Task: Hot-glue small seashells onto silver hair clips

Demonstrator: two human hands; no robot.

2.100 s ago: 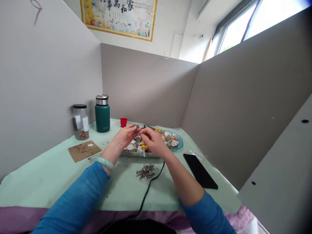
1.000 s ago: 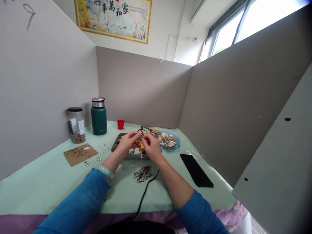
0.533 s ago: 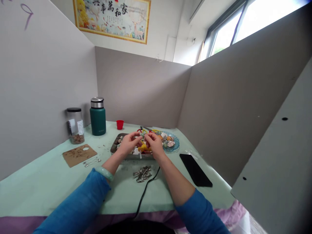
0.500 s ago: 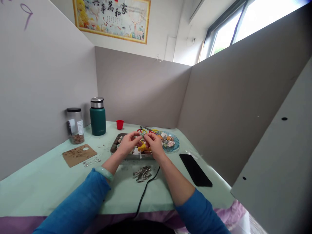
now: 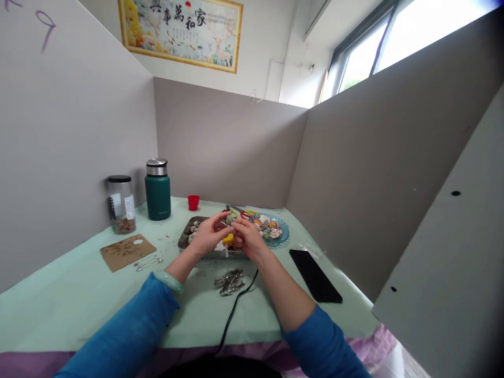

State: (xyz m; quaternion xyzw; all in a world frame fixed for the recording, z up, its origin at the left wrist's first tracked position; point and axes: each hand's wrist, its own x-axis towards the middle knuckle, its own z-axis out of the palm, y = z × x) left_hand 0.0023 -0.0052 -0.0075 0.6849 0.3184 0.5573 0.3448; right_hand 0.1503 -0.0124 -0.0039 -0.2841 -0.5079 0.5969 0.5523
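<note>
Above the metal tray (image 5: pixel 181 242), my two hands meet. My left hand (image 5: pixel 210 233) curves its thumb and fingers around a small greenish, flower-like piece (image 5: pixel 230 221). My right hand (image 5: pixel 249 237) is closed in a pinch right beside it; its fingertips are partly hidden, and what they hold is too small to make out. Below the fingers, a yellow glue gun (image 5: pixel 228 240) with a pale tip lies at the tray, partly covered by my hands. Small shell-like pieces fill the tray's left part.
Metal clips (image 5: pixel 229 282) lie in a pile in front, beside a black cord (image 5: pixel 233 313). A blue plate (image 5: pixel 284 239) of ornaments, pliers (image 5: pixel 249 214) and a black phone-like slab (image 5: pixel 316 275) are rightward. Leftward are a brown card (image 5: pixel 125 254), green flask (image 5: pixel 158 197), jar (image 5: pixel 122 205) and red cup (image 5: pixel 193 202).
My left fingers have spread a little and shifted around the green piece. My right hand has drawn slightly lower, its fingers more curled. The view has tilted slightly.
</note>
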